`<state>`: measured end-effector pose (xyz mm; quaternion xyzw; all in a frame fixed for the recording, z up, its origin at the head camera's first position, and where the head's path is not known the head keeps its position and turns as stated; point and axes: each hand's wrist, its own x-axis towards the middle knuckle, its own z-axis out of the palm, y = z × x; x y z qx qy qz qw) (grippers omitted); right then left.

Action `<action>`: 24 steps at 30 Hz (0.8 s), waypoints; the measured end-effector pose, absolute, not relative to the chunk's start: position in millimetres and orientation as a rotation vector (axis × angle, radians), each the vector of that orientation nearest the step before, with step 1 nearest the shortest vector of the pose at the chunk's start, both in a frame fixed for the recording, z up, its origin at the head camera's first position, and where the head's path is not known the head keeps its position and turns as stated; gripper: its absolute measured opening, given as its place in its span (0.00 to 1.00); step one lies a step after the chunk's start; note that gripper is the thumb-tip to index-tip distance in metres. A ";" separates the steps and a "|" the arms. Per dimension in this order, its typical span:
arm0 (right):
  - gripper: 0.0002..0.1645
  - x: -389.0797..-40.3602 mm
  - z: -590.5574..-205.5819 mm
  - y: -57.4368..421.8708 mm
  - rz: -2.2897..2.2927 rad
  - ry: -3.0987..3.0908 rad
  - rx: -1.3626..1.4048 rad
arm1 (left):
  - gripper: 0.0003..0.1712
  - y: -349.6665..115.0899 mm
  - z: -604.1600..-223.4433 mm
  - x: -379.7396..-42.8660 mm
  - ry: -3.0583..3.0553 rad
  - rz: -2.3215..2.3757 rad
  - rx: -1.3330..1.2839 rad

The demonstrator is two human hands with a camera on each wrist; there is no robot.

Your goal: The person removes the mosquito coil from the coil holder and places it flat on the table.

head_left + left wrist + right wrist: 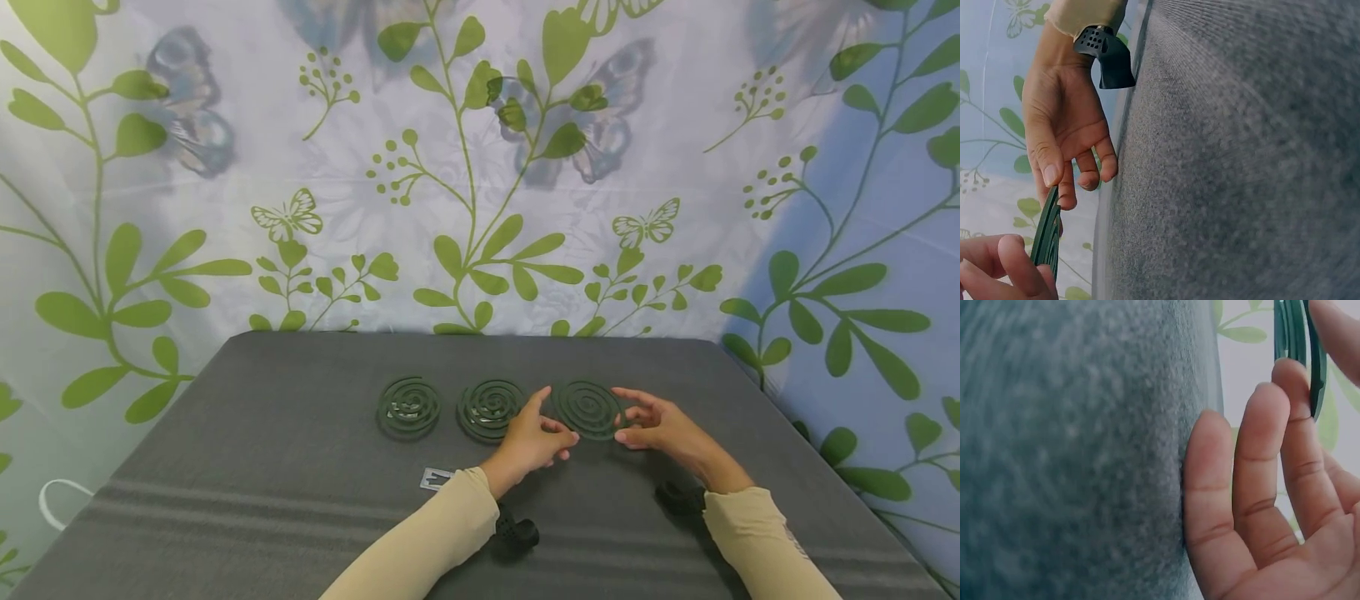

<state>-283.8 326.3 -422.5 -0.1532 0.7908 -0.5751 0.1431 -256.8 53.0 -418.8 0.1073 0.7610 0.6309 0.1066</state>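
A dark green mosquito coil (pixel 588 410) is held up off the grey table between my two hands. My left hand (pixel 531 437) grips its left edge with thumb and fingers. My right hand (pixel 663 429) pinches the opposite edge, its other fingers loosely bent. Seen edge-on in the left wrist view, the coil (pixel 1047 234) is thin with layered rings. The right wrist view has the coil's edge (pixel 1297 337) between thumb and fingers. A second coil (pixel 491 408) lies left of my left hand, partly covered by it. Further left lies a third coil (pixel 408 407).
A small silvery metal piece (pixel 435 477) lies on the grey table (pixel 285 442), partly behind my left sleeve. Pale bits show through the two lying coils. Black wrist cameras (pixel 517 533) hang under my wrists. A leaf-patterned curtain (pixel 337 225) stands behind the table.
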 end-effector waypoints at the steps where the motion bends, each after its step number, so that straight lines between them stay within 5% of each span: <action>1: 0.55 -284.1 -422.7 325.6 -1.659 2.277 -0.431 | 0.52 52.3 -419.2 -256.9 2.224 1.863 0.308; 24: 0.54 -285.1 -429.4 323.8 -1.589 2.330 -0.352 | 0.49 50.4 -422.6 -259.5 2.071 1.872 0.163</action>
